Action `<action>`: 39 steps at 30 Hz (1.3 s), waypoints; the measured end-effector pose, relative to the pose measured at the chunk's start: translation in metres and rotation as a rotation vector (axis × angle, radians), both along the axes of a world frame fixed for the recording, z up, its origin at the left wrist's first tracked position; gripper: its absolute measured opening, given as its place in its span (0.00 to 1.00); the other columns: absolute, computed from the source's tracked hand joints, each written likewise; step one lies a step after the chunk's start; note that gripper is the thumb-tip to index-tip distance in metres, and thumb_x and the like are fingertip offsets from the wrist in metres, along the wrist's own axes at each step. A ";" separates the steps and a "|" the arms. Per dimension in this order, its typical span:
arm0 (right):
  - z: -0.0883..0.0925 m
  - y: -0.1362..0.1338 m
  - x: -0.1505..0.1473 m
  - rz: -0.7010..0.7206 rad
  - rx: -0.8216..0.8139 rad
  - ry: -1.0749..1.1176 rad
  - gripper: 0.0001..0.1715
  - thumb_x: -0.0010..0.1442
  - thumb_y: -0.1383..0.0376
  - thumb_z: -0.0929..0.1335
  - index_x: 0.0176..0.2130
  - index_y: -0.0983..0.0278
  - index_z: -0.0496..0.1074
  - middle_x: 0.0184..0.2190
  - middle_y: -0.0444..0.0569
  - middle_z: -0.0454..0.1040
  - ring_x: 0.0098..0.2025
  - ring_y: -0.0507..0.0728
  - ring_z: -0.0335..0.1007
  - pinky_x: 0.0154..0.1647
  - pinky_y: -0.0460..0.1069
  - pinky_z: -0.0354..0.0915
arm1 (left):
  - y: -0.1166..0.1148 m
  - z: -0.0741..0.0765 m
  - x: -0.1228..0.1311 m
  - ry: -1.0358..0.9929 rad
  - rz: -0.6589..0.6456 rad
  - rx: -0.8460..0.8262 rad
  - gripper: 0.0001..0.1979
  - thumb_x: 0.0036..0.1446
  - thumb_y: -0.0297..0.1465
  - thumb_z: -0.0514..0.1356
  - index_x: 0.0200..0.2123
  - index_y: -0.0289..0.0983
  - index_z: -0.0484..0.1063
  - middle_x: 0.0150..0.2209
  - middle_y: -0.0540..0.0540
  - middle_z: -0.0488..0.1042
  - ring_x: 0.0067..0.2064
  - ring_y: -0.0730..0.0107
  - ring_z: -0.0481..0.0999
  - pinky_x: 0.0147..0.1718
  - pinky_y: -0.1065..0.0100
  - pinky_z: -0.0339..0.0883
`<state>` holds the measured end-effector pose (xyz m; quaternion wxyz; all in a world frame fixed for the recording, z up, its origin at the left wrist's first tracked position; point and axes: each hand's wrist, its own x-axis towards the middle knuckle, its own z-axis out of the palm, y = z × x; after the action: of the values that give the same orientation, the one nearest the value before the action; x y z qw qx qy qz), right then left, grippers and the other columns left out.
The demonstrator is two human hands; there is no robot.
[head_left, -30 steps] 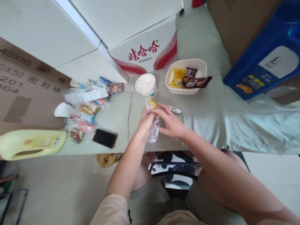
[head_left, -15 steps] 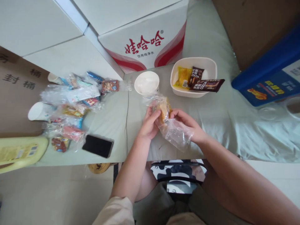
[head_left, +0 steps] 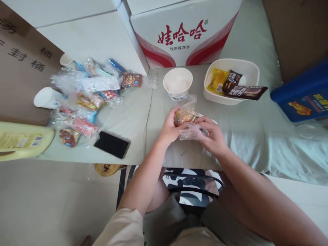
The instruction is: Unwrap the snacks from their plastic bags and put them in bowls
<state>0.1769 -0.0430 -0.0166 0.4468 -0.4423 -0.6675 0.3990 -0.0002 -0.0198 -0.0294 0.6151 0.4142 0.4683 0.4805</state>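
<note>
Near the bench's front, my left hand (head_left: 169, 130) is closed around a golden-brown bread snack (head_left: 186, 116) in a clear plastic wrapper. My right hand (head_left: 214, 137) pinches the loose end of that wrapper (head_left: 191, 131), which is folded towards me; some fingertips are hidden behind it. Just beyond stands a white paper bowl (head_left: 178, 82), with nothing visible in it. To its right, a cream plastic tub (head_left: 252, 73) holds a yellow packet (head_left: 218, 80) and two brown cocoa packets (head_left: 243, 91), one jutting over the rim. A pale flat edge shows beyond my right fingers.
Wrapped snacks (head_left: 101, 85) lie piled at the left beside a tipped paper cup (head_left: 47, 98) and a black phone (head_left: 112, 144). A yellow jug (head_left: 28, 140) lies at the left edge. A white carton (head_left: 184, 56) stands behind, and a blue container (head_left: 304, 99) at the right.
The wrapped bread snack has turned in my hands, and the wrapper's loose end is folded up instead of hanging down. My view has shifted, moving the scene rightward.
</note>
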 end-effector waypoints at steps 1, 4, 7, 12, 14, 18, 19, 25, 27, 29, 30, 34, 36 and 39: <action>0.001 0.000 -0.002 -0.044 -0.037 0.003 0.17 0.64 0.51 0.69 0.32 0.61 0.77 0.35 0.49 0.75 0.37 0.57 0.72 0.41 0.53 0.69 | -0.001 0.000 0.001 -0.032 -0.009 0.017 0.36 0.45 0.47 0.75 0.56 0.44 0.70 0.58 0.42 0.75 0.54 0.55 0.79 0.51 0.58 0.74; -0.001 0.000 -0.005 -0.185 -0.169 0.003 0.13 0.61 0.55 0.70 0.33 0.61 0.71 0.30 0.45 0.71 0.32 0.54 0.67 0.36 0.51 0.66 | -0.005 0.001 0.003 -0.177 -0.069 0.044 0.38 0.49 0.60 0.68 0.57 0.46 0.70 0.59 0.41 0.74 0.57 0.51 0.77 0.51 0.57 0.75; -0.007 0.004 -0.005 -0.236 -0.286 0.021 0.15 0.53 0.60 0.73 0.37 0.60 0.65 0.29 0.40 0.67 0.28 0.51 0.61 0.30 0.48 0.63 | -0.006 0.005 0.006 -0.138 -0.174 0.050 0.50 0.40 0.51 0.77 0.64 0.47 0.62 0.60 0.40 0.73 0.59 0.51 0.76 0.57 0.56 0.72; -0.011 0.013 0.004 -0.200 -0.262 0.261 0.31 0.52 0.58 0.75 0.52 0.58 0.63 0.50 0.51 0.72 0.45 0.57 0.73 0.43 0.52 0.74 | -0.007 0.012 0.010 -0.085 -0.258 -0.010 0.61 0.42 0.38 0.79 0.72 0.49 0.46 0.55 0.40 0.76 0.54 0.53 0.79 0.54 0.52 0.73; -0.008 0.016 0.010 -0.134 -0.246 0.311 0.38 0.53 0.56 0.76 0.58 0.57 0.62 0.58 0.54 0.72 0.54 0.61 0.74 0.52 0.56 0.74 | -0.007 0.013 0.010 -0.093 -0.340 -0.042 0.64 0.40 0.36 0.80 0.73 0.49 0.44 0.53 0.40 0.77 0.52 0.52 0.80 0.51 0.53 0.75; -0.004 0.016 0.020 0.057 -0.205 0.165 0.22 0.61 0.53 0.72 0.52 0.58 0.74 0.51 0.53 0.79 0.54 0.63 0.77 0.56 0.61 0.73 | -0.007 0.014 0.012 -0.034 -0.428 -0.073 0.65 0.38 0.33 0.80 0.73 0.48 0.46 0.50 0.41 0.79 0.48 0.52 0.82 0.47 0.54 0.76; -0.003 0.015 0.022 0.074 -0.144 0.111 0.17 0.62 0.54 0.71 0.49 0.58 0.77 0.50 0.53 0.80 0.54 0.64 0.77 0.57 0.62 0.72 | -0.007 0.014 0.012 -0.015 -0.412 -0.078 0.63 0.39 0.34 0.80 0.73 0.47 0.47 0.49 0.41 0.79 0.47 0.54 0.82 0.47 0.54 0.76; -0.004 0.010 0.026 -0.011 0.205 -0.175 0.18 0.63 0.63 0.68 0.52 0.56 0.80 0.56 0.54 0.77 0.60 0.66 0.72 0.63 0.65 0.66 | -0.004 0.011 0.015 -0.021 -0.197 -0.091 0.53 0.40 0.35 0.78 0.68 0.45 0.57 0.39 0.48 0.80 0.39 0.63 0.81 0.40 0.64 0.74; -0.005 0.009 0.025 0.002 0.242 -0.244 0.22 0.65 0.63 0.66 0.56 0.56 0.78 0.60 0.56 0.73 0.62 0.67 0.69 0.64 0.66 0.64 | -0.002 0.008 0.015 -0.060 -0.127 -0.080 0.49 0.39 0.34 0.78 0.64 0.45 0.61 0.38 0.49 0.80 0.38 0.65 0.80 0.38 0.67 0.73; -0.006 0.008 0.023 0.007 0.269 -0.291 0.23 0.67 0.61 0.65 0.58 0.58 0.77 0.63 0.58 0.69 0.65 0.68 0.66 0.65 0.66 0.63 | -0.001 0.007 0.015 -0.101 -0.064 -0.082 0.44 0.41 0.33 0.77 0.61 0.46 0.64 0.39 0.50 0.80 0.38 0.67 0.80 0.38 0.68 0.72; -0.006 0.007 0.022 0.006 0.276 -0.307 0.23 0.68 0.59 0.65 0.59 0.58 0.77 0.65 0.59 0.68 0.66 0.68 0.65 0.66 0.66 0.62 | -0.001 0.006 0.015 -0.121 -0.038 -0.091 0.42 0.42 0.33 0.77 0.60 0.46 0.65 0.40 0.49 0.80 0.39 0.67 0.80 0.39 0.68 0.73; -0.009 0.007 0.018 0.009 0.275 -0.356 0.24 0.69 0.57 0.64 0.59 0.58 0.76 0.67 0.59 0.65 0.67 0.68 0.63 0.66 0.66 0.62 | 0.001 0.011 0.014 -0.204 -0.001 -0.144 0.38 0.41 0.33 0.77 0.56 0.46 0.66 0.43 0.50 0.80 0.40 0.67 0.80 0.39 0.68 0.73; -0.009 0.007 0.018 0.014 0.272 -0.378 0.24 0.69 0.58 0.64 0.60 0.57 0.76 0.67 0.58 0.64 0.68 0.69 0.62 0.67 0.67 0.61 | 0.002 0.014 0.013 -0.244 -0.001 -0.171 0.37 0.43 0.38 0.76 0.55 0.45 0.66 0.41 0.49 0.80 0.38 0.67 0.80 0.37 0.68 0.73; -0.009 0.007 0.017 0.039 0.250 -0.397 0.24 0.68 0.59 0.65 0.60 0.56 0.76 0.68 0.57 0.64 0.68 0.69 0.62 0.68 0.68 0.60 | 0.003 0.017 0.013 -0.256 0.013 -0.205 0.36 0.43 0.44 0.77 0.53 0.44 0.65 0.39 0.50 0.79 0.36 0.68 0.80 0.35 0.68 0.72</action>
<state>0.1936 -0.0362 -0.0252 0.3503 -0.4403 -0.7949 0.2271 0.0124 -0.0173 -0.0126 0.7057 0.2815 0.4353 0.4829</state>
